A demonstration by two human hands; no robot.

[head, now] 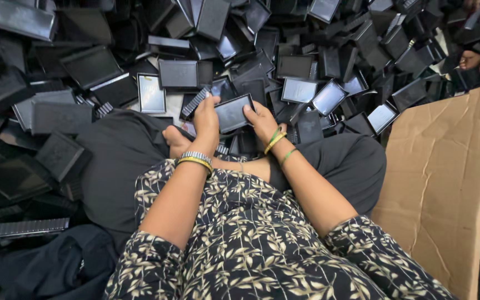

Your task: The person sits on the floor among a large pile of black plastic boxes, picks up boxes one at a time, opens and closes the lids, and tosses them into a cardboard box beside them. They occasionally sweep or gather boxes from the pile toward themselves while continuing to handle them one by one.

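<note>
You are gripping the black tray (233, 113) at twelve o'clock above your lap, left hand (205, 119) and right hand (262, 119) with fingers clamped on its opposite edges, so keep squeezing evenly, clear of the pile of black trays (306, 66).

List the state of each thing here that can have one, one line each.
Left hand: closed on the black tray's left edge.
Right hand: gripping the tray's right edge.
Black tray: held up, tilted, between both hands.
Pile of black trays: loose, jumbled.
Cardboard sheet: flat, creased, at the right.
</note>
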